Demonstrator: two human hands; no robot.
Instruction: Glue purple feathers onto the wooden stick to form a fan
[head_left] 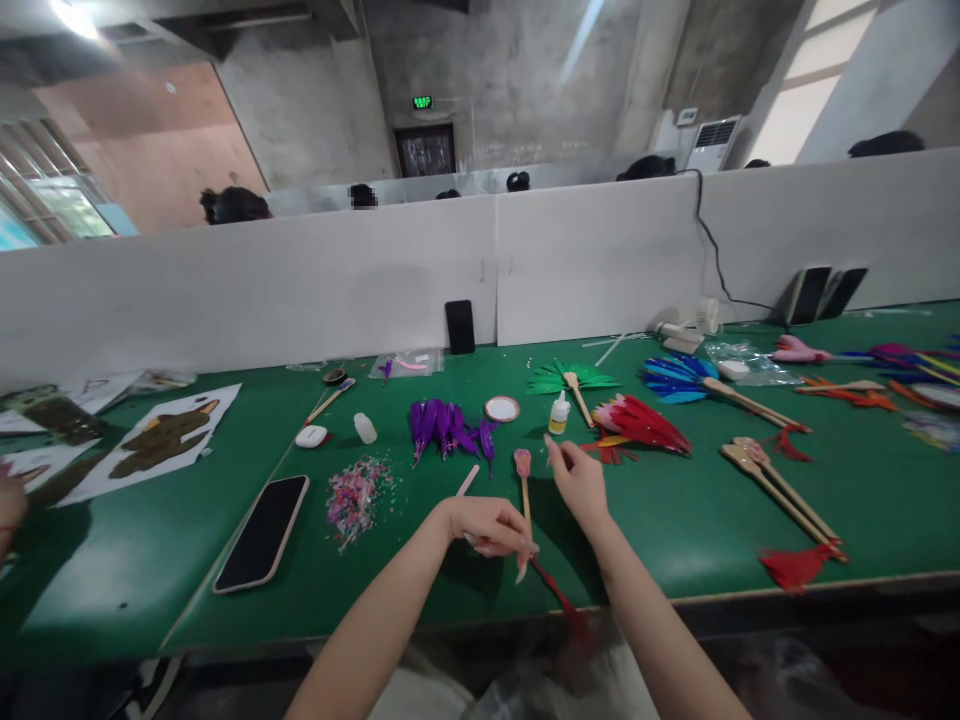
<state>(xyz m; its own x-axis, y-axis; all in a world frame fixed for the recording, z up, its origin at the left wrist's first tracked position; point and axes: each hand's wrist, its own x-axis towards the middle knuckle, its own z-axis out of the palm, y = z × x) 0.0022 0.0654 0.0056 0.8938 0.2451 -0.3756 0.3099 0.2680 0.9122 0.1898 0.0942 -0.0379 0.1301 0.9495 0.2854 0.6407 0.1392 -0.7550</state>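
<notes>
Two bare hands work close together, the left hand bent at the wrist with its fingers gathered around the lower end of a wooden stick, the right hand loosely curled just beside it, thumb and forefinger brought near each other; whether anything sits between those fingertips I cannot tell. The stick runs away from the left hand's fingers, between the two hands, its pink head at the far end, while a red tassel trails from the near end toward the body. It looks light and stiff, probably smooth enough to roll between fingers, so the bare handle is the sensible hold; the pink head seems the more delicate part and is better left untouched, and the tassel looks soft and limp, useless as a grip. Behind the left hand a pale pink strip juts out, and I cannot tell whether it is held. Just beyond the right hand's fingertips stands a small bottle, with red feathers off to that hand's right. Past the left hand lie purple feathers, a pile of sequins lies to its left, and farther left is a phone
</notes>
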